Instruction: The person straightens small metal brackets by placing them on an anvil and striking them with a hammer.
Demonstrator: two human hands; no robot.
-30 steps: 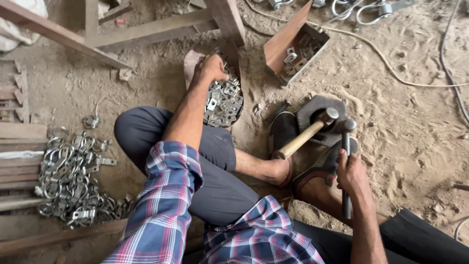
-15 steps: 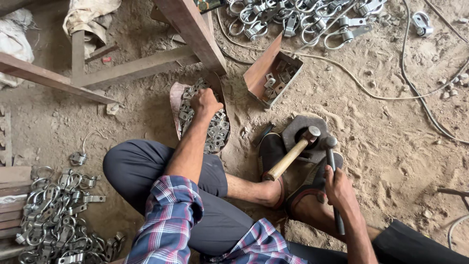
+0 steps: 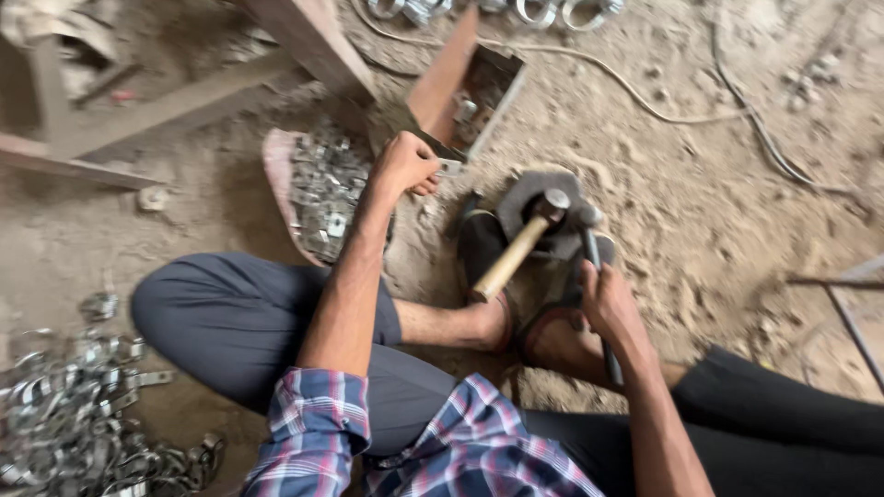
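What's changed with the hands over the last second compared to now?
The left hand has pulled back from the tray of small metal parts, now closed in a fist; whether it took a piece is unclear. The right hand still grips the dark metal rod, and the hammer still rests on the metal block.

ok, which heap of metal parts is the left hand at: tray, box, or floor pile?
The tray heap: the left hand is closed at its right edge. The rusty box sits just beyond; the clamp pile lies far off, bottom left.

floor: sandy dirt | cables | steel beams | daylight
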